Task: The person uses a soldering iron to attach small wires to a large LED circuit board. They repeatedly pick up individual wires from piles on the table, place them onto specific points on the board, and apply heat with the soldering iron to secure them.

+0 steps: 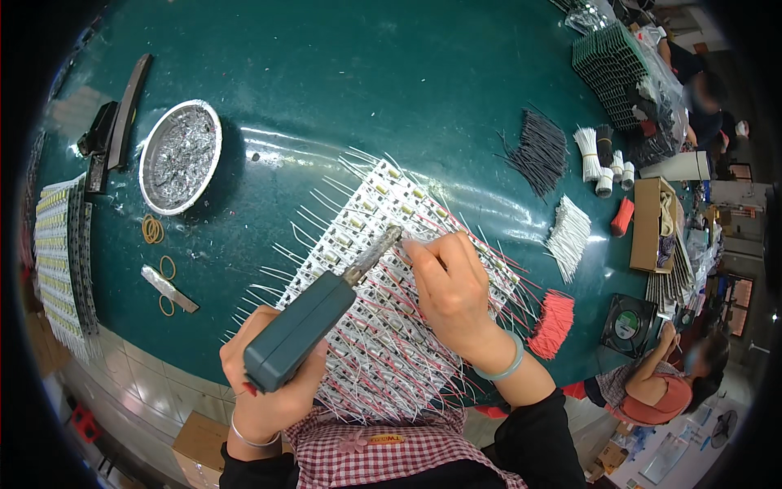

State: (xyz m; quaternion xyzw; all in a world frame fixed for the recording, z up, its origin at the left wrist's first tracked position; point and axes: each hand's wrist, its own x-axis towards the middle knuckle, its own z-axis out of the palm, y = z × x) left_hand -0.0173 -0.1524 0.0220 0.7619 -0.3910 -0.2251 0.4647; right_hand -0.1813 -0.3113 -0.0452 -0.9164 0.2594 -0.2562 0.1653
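My left hand (273,379) is wrapped round a dark green gun-shaped tool (301,330). Its long foil-wrapped tip (375,253) points away from me, over a sheet of white circuit boards (350,285). Thin white and red wires stick out along the sheet's sides and lie across its nearer half. Close to the tip, my right hand (452,285) is closed with thumb and forefinger pinched low over the boards. What lies between those fingertips is too small to make out.
A white bowl (215,155) of shiny scraps, rubber bands (152,230) and a foil-wrapped bar (169,288) lie left. More boards (61,261) stand at the far left. Black (538,151), white (568,238) and red wire bundles (554,324) lie right, near a fan (627,324). Another person (664,391) sits beyond.
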